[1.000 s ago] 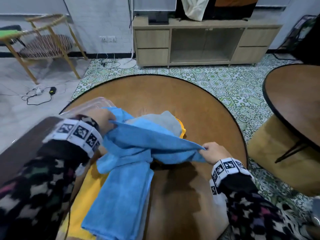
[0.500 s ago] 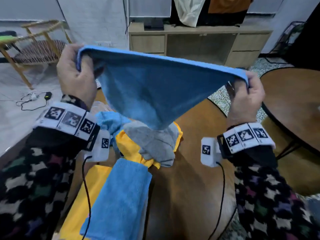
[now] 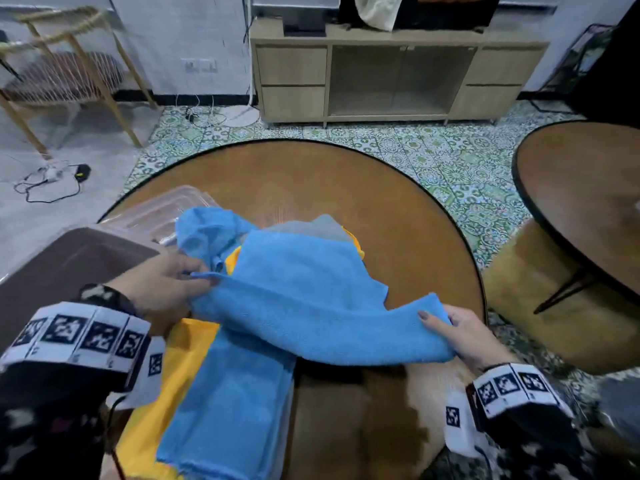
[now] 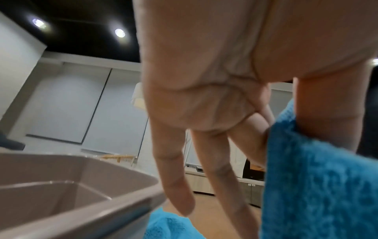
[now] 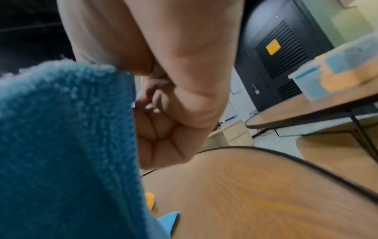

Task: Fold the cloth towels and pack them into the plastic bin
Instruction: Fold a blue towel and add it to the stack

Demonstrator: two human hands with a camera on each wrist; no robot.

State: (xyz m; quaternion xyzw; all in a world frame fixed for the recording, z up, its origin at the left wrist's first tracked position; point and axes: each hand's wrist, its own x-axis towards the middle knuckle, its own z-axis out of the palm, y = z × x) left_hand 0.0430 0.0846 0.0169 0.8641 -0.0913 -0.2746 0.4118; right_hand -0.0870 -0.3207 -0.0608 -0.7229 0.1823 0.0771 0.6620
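Note:
A blue towel lies draped across a heap of towels on the round wooden table. My left hand pinches its left corner, thumb over the cloth. My right hand grips the right end with curled fingers around the blue towel. Under it lie a folded blue towel, a yellow towel, a grey towel and another crumpled blue one. The brownish plastic bin stands at the left by my left hand, and its rim shows in the left wrist view.
A clear plastic lid lies behind the bin. A second round table stands at the right with a tan stool below it. A wooden cabinet and a wooden chair stand beyond on the tiled floor.
Both hands lifted the blue towel high and spread it, then brought it back down. It now lies over the heap, still held at both ends.

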